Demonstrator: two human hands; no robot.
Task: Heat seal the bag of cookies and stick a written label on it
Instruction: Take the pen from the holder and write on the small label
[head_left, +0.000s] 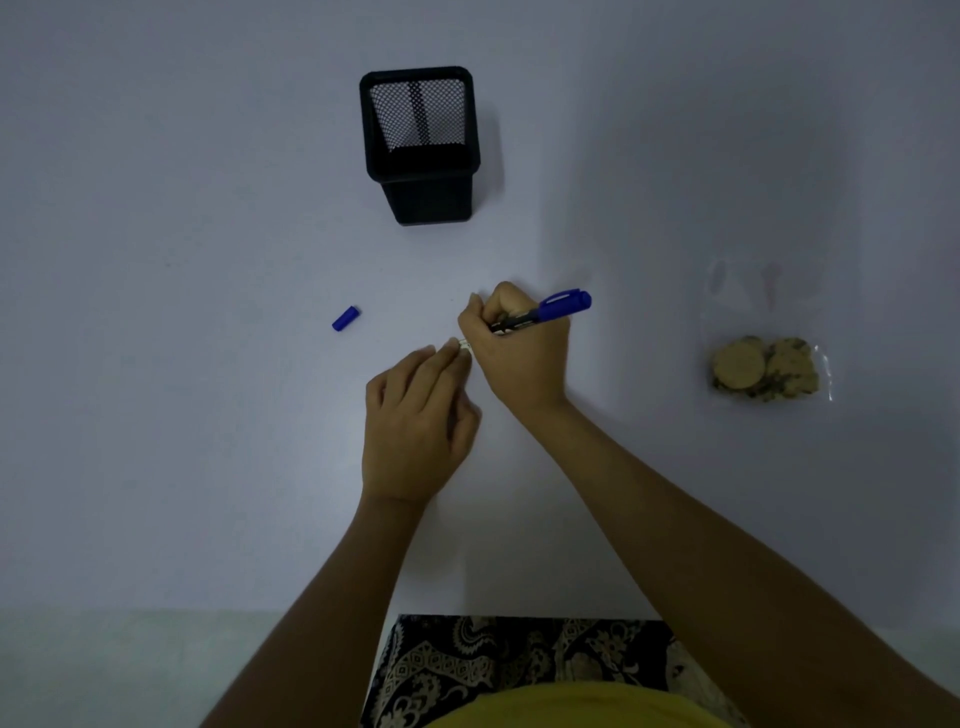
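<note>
A clear bag of round cookies (763, 366) lies flat on the white table (208, 415) at the right, apart from both hands. My right hand (519, 348) grips a blue marker (550, 309) in a writing hold, its tip down and hidden by the fingers. My left hand (415, 421) rests just left of it, fingertips pressed on a small white label (464, 345), of which only a sliver shows. The marker's blue cap (345, 318) lies loose on the table to the left.
A black mesh pen holder (421, 145) stands at the back centre. The table's near edge runs along the bottom, with patterned cloth (519, 670) on my lap below it.
</note>
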